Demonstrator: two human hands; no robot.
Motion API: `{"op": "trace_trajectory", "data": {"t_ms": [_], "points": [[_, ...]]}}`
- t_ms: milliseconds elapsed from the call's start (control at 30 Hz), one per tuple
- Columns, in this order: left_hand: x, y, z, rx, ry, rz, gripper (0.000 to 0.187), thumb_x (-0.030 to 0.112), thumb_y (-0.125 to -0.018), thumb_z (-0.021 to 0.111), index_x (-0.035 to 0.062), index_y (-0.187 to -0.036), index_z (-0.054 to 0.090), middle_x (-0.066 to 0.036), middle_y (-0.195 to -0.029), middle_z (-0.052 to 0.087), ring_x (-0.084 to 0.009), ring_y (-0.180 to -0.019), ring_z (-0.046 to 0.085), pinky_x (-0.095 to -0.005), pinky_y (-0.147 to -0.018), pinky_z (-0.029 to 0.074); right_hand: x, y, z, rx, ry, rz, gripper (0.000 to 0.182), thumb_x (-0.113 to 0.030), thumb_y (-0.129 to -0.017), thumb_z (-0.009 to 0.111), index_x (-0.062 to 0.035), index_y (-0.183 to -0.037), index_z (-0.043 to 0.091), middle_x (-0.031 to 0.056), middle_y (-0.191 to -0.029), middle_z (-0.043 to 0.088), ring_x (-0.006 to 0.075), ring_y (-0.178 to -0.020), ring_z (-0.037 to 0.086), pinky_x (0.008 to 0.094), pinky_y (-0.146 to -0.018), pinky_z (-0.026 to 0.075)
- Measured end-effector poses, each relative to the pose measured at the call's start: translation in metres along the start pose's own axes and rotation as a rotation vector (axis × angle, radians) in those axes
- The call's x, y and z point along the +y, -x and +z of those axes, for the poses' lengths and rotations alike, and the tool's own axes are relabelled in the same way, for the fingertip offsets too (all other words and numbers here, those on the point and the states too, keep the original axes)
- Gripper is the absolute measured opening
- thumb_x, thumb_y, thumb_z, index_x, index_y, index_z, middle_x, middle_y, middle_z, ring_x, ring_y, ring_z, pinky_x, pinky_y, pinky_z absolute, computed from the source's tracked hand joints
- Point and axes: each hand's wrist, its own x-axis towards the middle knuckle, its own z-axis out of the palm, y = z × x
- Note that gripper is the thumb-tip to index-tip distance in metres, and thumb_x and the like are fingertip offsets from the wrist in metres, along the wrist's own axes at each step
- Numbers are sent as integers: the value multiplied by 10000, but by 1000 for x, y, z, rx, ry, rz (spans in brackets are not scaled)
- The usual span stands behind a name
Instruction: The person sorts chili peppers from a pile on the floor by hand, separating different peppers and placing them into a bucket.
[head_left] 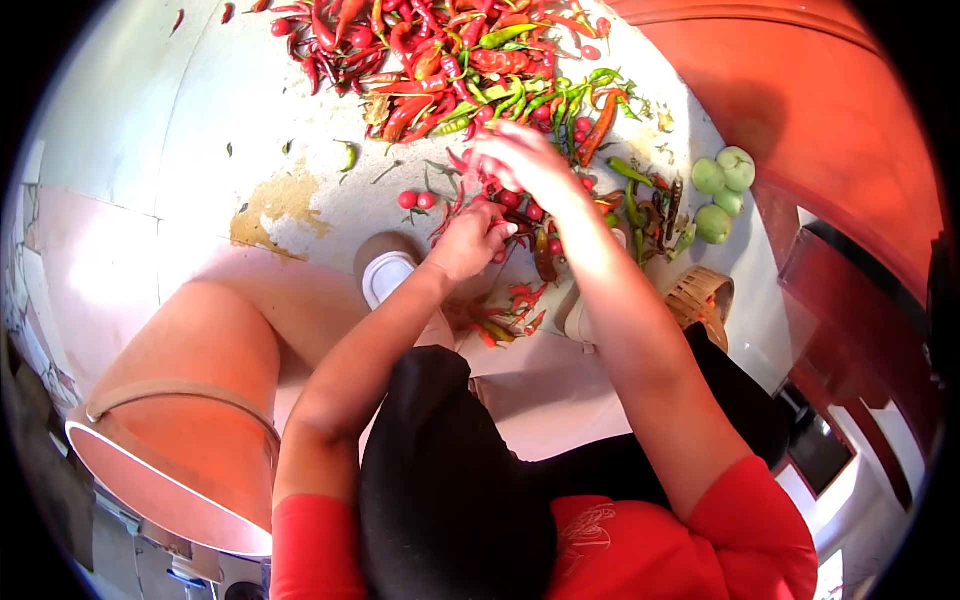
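Observation:
A large heap of red and green chili peppers (420, 60) spreads over the pale floor. My left hand (472, 242) is low beside its near edge, fingers curled inward and thumb on top; red chilies lie right against it, and what it grips is hidden. My right hand (525, 165) reaches over the peppers just beyond, washed out by sunlight and slightly blurred, so its fingertips cannot be made out. Small round red tomatoes (416, 200) are next to my left hand. A small group of chilies (510, 315) lies between my shoes.
An orange bucket (190, 370) with a handle lies tipped at the left. Several round green fruits (712, 225) sit at the right, near a small woven basket (700, 297). One green chili (348, 156) lies apart from the heap. My shoe (388, 275) stands close to it.

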Motion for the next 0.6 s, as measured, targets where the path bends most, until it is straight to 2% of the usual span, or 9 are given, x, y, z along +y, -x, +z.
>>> {"op": "trace_trajectory", "data": {"t_ms": [67, 100, 133, 200, 400, 433, 467, 533, 600], "points": [[12, 5, -8, -70, 299, -376, 235, 173, -899, 588, -33, -995, 531, -123, -808, 618, -143, -574, 608, -305, -543, 483, 19, 24, -41, -228, -259, -133, 188, -212, -893, 464, -51, -818, 526, 26, -652, 538, 78, -485, 455, 213, -421, 340], [9, 11, -5, 35, 375, -276, 217, 171, -916, 560, -20, -1010, 519, -74, -781, 627, -103, -572, 601, -258, -517, 464, 32, 36, -62, -379, -430, -151, 195, -233, -887, 453, -59, -823, 513, 43, -656, 536, 108, -484, 468, 229, -451, 383], [9, 15, -11, -27, 317, -352, 211, 167, -922, 545, -11, -1031, 513, -65, -800, 620, -107, -628, 619, -243, -517, 458, 40, 57, -72, -259, -566, -102, 191, -242, -868, 477, -66, -797, 494, 55, -660, 521, 138, -487, 469, 249, -472, 387], [-11, 26, -7, -84, 476, -321, 228, 138, -927, 512, -1, -1107, 529, -54, -833, 623, -107, -665, 615, -234, -528, 461, 57, 91, -88, -270, -758, -162, 188, -248, -834, 488, -60, -848, 484, 75, -723, 527, 162, -568, 495, 287, -483, 363], [-28, 47, -6, -438, 854, -494, 322, 152, -913, 502, 27, -1207, 541, -42, -922, 627, -117, -775, 601, -240, -595, 483, 95, 135, -83, -22, -856, -114, 192, -175, -801, 468, -48, -932, 528, 83, -787, 580, 153, -603, 515, 298, -485, 387], [-30, 49, -7, -456, 909, -500, 370, 298, -920, 529, 36, -1181, 553, -52, -968, 626, -146, -840, 601, -286, -688, 506, 103, 132, -78, -123, -650, -5, 185, -175, -812, 494, -54, -943, 543, 100, -854, 590, 152, -649, 538, 282, -535, 417], [-31, 48, -5, -460, 907, -501, 370, 298, -920, 529, 36, -1181, 553, -52, -968, 626, -146, -840, 601, -286, -688, 506, 111, 130, -74, -221, -440, 102, 178, -174, -824, 520, -59, -954, 558, 118, -921, 599, 151, -694, 560, 266, -584, 447], [-31, 45, -1, -425, 1135, -627, 495, 463, -911, 510, 42, -1164, 570, -58, -1042, 626, -186, -941, 602, -359, -792, 504, 82, 132, -22, -157, 39, 351, 189, -141, -842, 576, -33, -996, 590, 109, -983, 628, 137, -778, 619, 267, -659, 499], [-38, 45, 6, -459, 1215, -623, 570, 547, -888, 487, 51, -1159, 568, -80, -1090, 620, -230, -1007, 593, -413, -863, 489, 110, 129, 21, 13, 441, -173, 298, -166, -847, 627, -6, -1093, 573, 64, -931, 652, 133, -806, 637, 265, -690, 512]]}}
